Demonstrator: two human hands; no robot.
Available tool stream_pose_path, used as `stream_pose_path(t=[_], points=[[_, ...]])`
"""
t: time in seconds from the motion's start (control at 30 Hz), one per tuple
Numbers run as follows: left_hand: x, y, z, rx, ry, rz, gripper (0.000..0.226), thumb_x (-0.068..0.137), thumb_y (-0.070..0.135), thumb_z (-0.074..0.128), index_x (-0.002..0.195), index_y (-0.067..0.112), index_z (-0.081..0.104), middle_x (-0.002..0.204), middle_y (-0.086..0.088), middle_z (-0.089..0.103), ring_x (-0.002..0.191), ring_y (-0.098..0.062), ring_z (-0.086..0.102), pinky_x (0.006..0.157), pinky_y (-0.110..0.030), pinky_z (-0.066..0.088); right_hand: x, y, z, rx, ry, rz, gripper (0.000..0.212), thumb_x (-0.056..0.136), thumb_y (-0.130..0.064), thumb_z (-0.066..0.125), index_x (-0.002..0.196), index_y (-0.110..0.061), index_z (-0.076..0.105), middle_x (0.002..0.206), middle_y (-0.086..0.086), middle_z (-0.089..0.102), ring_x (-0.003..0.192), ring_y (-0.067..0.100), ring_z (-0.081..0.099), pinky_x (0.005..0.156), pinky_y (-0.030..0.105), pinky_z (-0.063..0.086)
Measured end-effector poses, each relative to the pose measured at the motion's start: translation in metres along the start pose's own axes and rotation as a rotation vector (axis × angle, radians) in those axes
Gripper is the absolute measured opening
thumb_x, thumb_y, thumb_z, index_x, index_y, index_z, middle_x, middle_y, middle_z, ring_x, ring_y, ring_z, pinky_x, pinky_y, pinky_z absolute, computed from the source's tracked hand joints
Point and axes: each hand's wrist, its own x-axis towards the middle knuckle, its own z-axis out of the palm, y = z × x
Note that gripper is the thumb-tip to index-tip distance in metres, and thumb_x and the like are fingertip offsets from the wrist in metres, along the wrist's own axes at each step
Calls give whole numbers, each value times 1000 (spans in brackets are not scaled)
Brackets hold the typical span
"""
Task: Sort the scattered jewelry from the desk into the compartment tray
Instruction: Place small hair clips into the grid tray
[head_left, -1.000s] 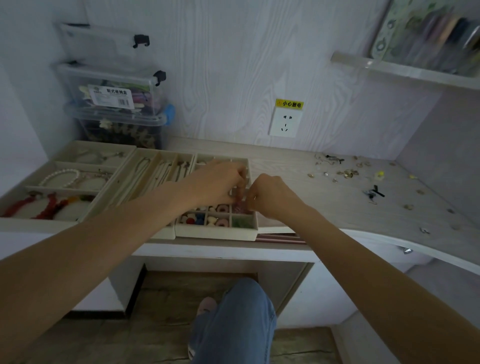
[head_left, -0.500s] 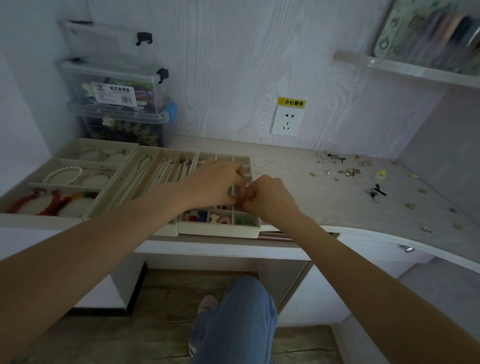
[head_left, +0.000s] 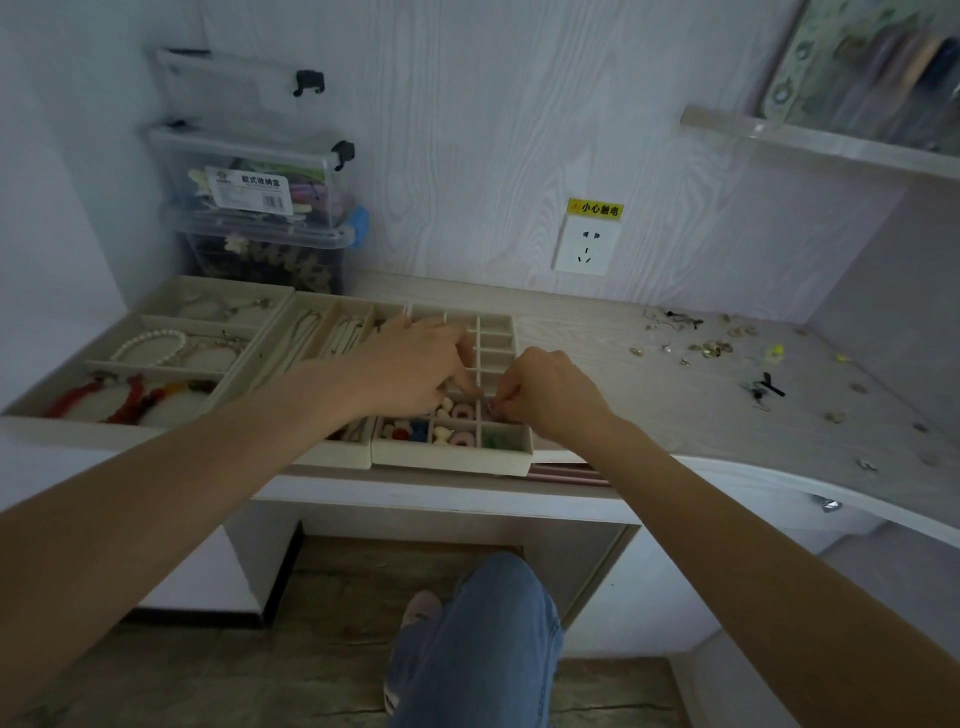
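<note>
Both hands have dipped lower into my tray (head_left: 452, 460): right hand (head_left: 550, 397) pinches something tiny, left hand (head_left: 415, 364) points, fingers loose. Much jewelry (head_left: 711, 349) still litters the desk (head_left: 623, 384).

Compartment tray (head_left: 511, 460): cream, at the counter's (head_left: 597, 343) front edge, its near cells holding coloured beads. Left hand (head_left: 415, 364) over the tray's middle, fingers reaching down into it. Right hand (head_left: 550, 397) at the tray's right edge, fingertips pinched together over a cell; what they hold is too small to tell. Scattered jewelry (head_left: 709, 348) well right of the tray.
</note>
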Motion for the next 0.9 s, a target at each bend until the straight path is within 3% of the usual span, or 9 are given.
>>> stream_pose_path(t=[0.17,0.27,0.47,0.67,0.9], points=[[-2,4,0,-20,-8,14,50,88,10,51,127,41,53,138,7,39,129,-12,31,104,-35,24,-5,5,-7,11,-25,-57,13,83,-16,69,94,-20,76,89,4,68,82,21,63,76,35,54],[-1,6,1,-27,5,29,49,88,10,51,126,42,54,138,7,38,129,-12,32,102,-34,24,-6,9,-10,29,-23,-59,15,83,-18,70,96,-19,75,88,2,63,82,19,60,75,33,52],[1,11,1,-19,31,42,40,88,13,55,118,39,62,139,10,38,129,-9,31,106,-34,22,-1,8,-5,42,-34,-23,15,79,-21,73,93,-17,76,89,8,71,82,22,64,78,39,55],[5,14,5,35,23,75,34,90,22,55,117,42,61,139,10,37,130,-11,30,108,-37,22,4,3,2,-71,-33,52,23,81,-26,70,98,-11,71,88,7,65,77,23,61,68,33,51],[9,15,3,133,43,74,32,90,25,53,117,40,61,137,8,40,128,-13,33,104,-37,26,1,-2,-5,-182,-56,47,22,87,-26,64,103,-11,65,98,7,63,82,22,58,72,33,49]])
